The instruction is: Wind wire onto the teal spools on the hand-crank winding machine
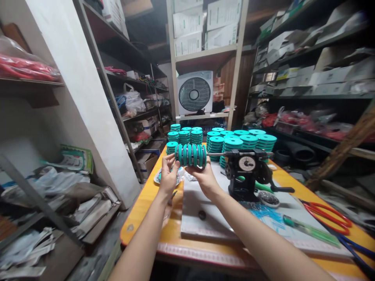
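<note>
My left hand (170, 177) is curled on the outer end of a row of teal spools (190, 155), right hand (205, 179) cupped under the other, at the winder's (242, 183) shaft (215, 154). Looks wound to me, can't tell if it's off; finished-looking stacks (233, 144) behind.

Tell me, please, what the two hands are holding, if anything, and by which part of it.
The sideways teal spool stack: the left hand holds its left end, and the right hand holds its underside near the right end.
</note>
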A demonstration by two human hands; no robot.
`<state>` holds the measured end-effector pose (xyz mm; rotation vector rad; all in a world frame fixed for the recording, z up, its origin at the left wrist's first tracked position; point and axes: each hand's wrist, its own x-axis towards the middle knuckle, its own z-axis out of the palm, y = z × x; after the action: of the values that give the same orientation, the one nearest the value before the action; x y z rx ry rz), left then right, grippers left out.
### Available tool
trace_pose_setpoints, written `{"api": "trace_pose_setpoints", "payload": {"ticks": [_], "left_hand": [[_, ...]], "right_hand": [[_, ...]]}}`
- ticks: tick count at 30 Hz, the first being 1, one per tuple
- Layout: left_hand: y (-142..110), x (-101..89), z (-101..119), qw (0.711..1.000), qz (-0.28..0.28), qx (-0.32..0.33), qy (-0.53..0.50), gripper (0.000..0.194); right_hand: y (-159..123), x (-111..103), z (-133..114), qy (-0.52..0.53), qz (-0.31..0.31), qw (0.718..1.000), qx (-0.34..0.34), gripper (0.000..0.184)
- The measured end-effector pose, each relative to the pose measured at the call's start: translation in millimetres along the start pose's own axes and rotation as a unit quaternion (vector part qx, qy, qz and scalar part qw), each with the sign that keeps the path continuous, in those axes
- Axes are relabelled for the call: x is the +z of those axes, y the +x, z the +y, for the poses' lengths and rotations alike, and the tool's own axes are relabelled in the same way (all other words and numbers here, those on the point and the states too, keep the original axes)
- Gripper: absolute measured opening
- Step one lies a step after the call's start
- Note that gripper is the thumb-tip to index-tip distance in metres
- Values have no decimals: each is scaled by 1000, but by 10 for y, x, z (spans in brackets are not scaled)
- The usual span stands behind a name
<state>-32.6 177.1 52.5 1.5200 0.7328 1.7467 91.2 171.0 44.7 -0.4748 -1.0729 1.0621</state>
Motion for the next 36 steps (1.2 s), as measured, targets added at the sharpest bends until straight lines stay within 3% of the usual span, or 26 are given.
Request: {"api": "trace_pose_setpoints", "payload": {"ticks": [5, 9, 12, 16, 18, 20, 24, 26, 28, 30, 32, 34, 36], "left_hand": [[-22, 16, -23, 998, -47, 35, 26, 23], [-63, 90, -20, 995, -58, 46, 68, 30], [-80, 149, 12, 994, -21, 47, 96, 48], [-81, 229, 62, 992, 25, 46, 114, 48], [-91, 291, 67, 993, 17, 40, 112, 50], [-107, 375, 47, 994, -4, 40, 102, 52], [-138, 525, -28, 993, -72, 55, 74, 64], [-207, 531, 0, 993, -71, 45, 80, 69], [-386, 476, 148, 992, -55, 35, 111, 71], [-705, 375, 416, 986, -63, 48, 150, 66], [-1141, 239, 729, 977, -100, 45, 181, 57], [-1638, 62, 966, 942, -218, -26, 252, 49], [-2142, -150, 1030, 845, -415, -176, 288, 54]], "right_hand": [[-271, -206, -206, -21, 33, 995, 94, 86], [-711, -473, -485, -52, 72, 982, 165, 79], [-1127, -657, -766, -125, 53, 981, 138, 60], [-1690, -867, -1204, -260, 39, 960, 98, 42], [-1969, -991, -1380, -311, 22, 939, 143, 35], [-2253, -1124, -1474, -345, -39, 911, 223, 31], [-2777, -1307, -1339, -492, -195, 790, 311, 31], [-2980, -1323, -1159, -534, -246, 742, 323, 49], [-3132, -1311, -976, -567, -284, 684, 359, 76], [-3228, -1307, -835, -592, -307, 635, 391, 88], [-3277, -1333, -755, -599, -314, 620, 397, 87], [-3291, -1385, -735, -589, -306, 641, 385, 84], [-3281, -1437, -758, -570, -288, 675, 370, 86]]}}
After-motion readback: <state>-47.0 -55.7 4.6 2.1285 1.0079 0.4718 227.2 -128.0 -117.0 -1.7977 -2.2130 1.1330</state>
